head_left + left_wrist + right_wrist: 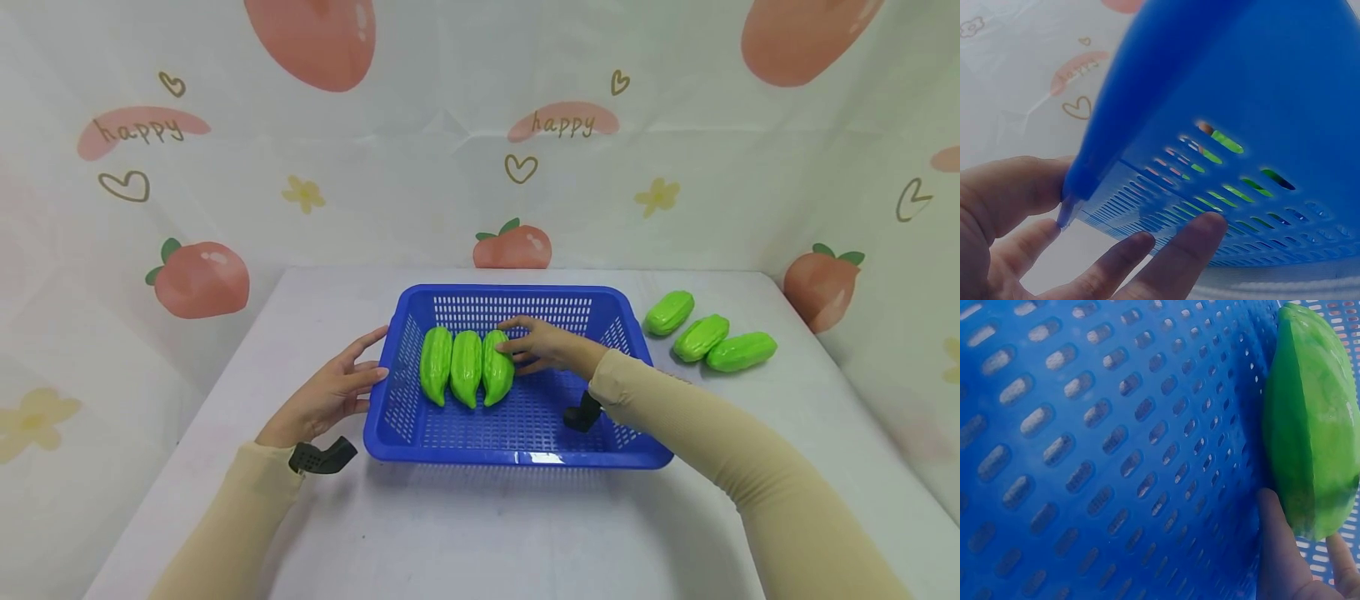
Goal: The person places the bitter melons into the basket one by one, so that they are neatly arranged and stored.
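Note:
In the head view, my left hand [333, 396] is at the left side of a blue slotted plastic basket [517, 457]. Its fingers are mostly straight; in the left wrist view the fingertips [1210, 225] lie against the basket's outer wall and rim. Inside the basket, a bitter melon [436, 367], a second bitter melon [467, 368] and a third bitter melon [497, 369] lie side by side, green and ridged. My right hand [551, 346] reaches in, its loosely spread fingers around the far end of the third. The right wrist view shows that bitter melon [1313, 425] close up.
Right of the basket, three more bitter melons lie on the white table: one farther back [669, 313], one in the middle [702, 337] and one to the right [742, 352]. A white printed cloth [420, 167] hangs behind.

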`<state>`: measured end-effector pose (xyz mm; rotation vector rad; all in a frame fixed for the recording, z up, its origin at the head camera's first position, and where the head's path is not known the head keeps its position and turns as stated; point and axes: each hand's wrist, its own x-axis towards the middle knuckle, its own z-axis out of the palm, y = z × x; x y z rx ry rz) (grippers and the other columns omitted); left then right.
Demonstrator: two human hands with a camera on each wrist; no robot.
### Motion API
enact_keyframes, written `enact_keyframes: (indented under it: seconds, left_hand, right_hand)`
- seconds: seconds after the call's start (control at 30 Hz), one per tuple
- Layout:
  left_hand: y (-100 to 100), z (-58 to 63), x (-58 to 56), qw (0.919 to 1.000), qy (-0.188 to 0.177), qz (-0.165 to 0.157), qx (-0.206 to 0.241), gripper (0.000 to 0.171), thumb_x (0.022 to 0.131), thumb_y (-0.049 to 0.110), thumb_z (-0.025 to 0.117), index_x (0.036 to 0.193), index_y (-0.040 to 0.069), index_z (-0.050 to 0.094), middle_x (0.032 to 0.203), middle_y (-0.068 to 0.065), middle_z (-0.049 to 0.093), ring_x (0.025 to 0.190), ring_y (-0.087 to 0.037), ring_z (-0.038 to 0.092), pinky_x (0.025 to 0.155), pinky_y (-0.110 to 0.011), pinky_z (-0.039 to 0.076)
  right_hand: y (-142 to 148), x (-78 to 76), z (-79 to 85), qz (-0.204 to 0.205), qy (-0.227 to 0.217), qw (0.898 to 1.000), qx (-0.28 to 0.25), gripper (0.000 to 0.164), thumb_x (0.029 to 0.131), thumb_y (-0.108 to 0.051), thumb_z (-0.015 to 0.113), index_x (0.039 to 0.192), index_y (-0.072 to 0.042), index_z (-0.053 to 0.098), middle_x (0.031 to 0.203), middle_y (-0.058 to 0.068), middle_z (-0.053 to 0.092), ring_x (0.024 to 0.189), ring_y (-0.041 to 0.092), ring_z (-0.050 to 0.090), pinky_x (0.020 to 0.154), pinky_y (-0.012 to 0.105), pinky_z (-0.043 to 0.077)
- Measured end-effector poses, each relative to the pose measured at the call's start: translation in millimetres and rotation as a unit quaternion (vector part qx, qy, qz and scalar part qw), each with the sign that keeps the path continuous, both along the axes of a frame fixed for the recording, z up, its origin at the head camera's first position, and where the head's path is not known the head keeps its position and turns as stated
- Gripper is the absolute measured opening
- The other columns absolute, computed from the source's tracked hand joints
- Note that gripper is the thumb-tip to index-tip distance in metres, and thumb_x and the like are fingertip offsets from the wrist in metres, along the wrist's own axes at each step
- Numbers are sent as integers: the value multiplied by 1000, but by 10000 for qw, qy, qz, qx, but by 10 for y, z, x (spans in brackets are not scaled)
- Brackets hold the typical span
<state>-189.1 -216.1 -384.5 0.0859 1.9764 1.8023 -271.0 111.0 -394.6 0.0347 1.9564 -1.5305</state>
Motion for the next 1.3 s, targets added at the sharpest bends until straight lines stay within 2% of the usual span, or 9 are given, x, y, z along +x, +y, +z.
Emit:
enact_keyframes:
  seconds: [0.33,0.5,0.67,1.0,1.13,1.3]
  left_hand:
    - [-1,5,-2,10000,1,-14,-49,77,95,27,63,154,37,15,149,-24,36,100,-20,68,84,-36,58]
    - [9,7,4,10000,-47,-29,62,77,95,25,63,155,36,15,147,-25,37,102,-20,68,86,-38,57]
    - [13,9,5,10000,-35,-29,48,77,95,25,63,155,35,15,148,-25,37,103,-20,67,86,-39,57]
    - [-5,20,14,9999,-24,24,-105,77,94,27,63,154,36,16,144,-24,41,98,-19,68,83,-32,58]
    - [-4,23,14,9999,-2,26,-114,77,94,28,63,155,36,16,147,-24,38,98,-18,68,82,-32,58]
    - [3,23,14,9999,8,23,-102,77,95,27,63,155,36,16,148,-25,37,99,-19,68,83,-34,58]
  right_hand:
    - [7,-8,-14,5,17,10000,-12,56,95,-12,61,146,-14,38,143,18,42,123,36,51,97,48,51]
    - [17,-1,-17,29,-28,10000,-63,56,96,-12,60,147,-14,38,145,19,41,127,39,48,97,48,50]
    - [43,14,48,19,-123,9999,-44,56,96,-14,60,147,-13,37,146,19,41,130,43,46,97,49,50]
    - [112,61,277,-56,200,9998,-73,52,98,-13,55,147,-14,36,145,19,42,132,41,44,100,51,48]
    - [178,97,459,-90,329,9988,-354,54,98,-11,56,148,-14,35,146,18,38,133,41,43,102,51,46]
    - [345,145,725,8,566,9934,-998,55,99,-8,52,149,-11,29,149,24,29,135,45,38,107,56,39]
